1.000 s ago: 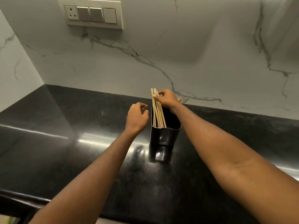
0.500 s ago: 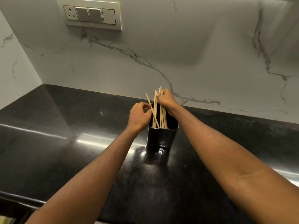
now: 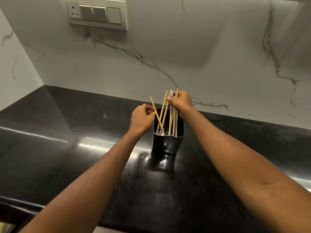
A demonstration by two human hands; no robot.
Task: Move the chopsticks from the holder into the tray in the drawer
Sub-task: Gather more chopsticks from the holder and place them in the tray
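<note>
The right hand point(image 3: 180, 102), arm stretched forward, curls its fingers around the tops of several pale wooden chopsticks point(image 3: 175, 123) standing in the dark rectangular metal holder point(image 3: 166, 144). The left hand point(image 3: 143, 117), knuckles up beside the holder's rim, pinches one slanted chopstick point(image 3: 159, 122) between thumb and forefinger. The holder stands on the glossy black stone countertop point(image 3: 84, 148), near the marble wall point(image 3: 202, 56).

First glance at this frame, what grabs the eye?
The wooden chopsticks fanned out in the black holder, mid-frame on the glossy black countertop. The right hand grips the tops of the upright bunch; the left hand pinches one slanting chopstick at the holder's left rim. Top left, a switch panel on the marble wall.
</note>
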